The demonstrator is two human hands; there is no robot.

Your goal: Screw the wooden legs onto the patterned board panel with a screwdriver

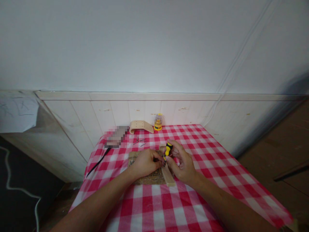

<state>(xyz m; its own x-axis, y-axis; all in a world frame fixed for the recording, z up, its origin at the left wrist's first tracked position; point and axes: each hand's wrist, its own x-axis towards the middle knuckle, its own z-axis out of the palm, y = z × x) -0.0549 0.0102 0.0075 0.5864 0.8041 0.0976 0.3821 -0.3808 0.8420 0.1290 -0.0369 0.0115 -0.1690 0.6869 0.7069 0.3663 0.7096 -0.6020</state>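
Note:
My right hand (184, 162) grips a yellow and black screwdriver (168, 149), its handle tilted up and its lower end near the fingertips of my left hand. Those fingers of my left hand (147, 163) are closed in a pinch at the screwdriver's lower end; whatever small part they hold is too tiny to make out. Under both hands lies a pale wooden strip (169, 176), pointing toward me. It rests on or against a flat brown printed package (141, 180), partly covered by my left hand.
Behind my hands, several small metal pieces (141, 140) lie on the red and white checked tablecloth (149, 206). A bent wooden piece (141, 125) and a yellow bit container (158, 122) stand by the wall. A blurred-out object (118, 136) with a black strap (98, 162) lies at left.

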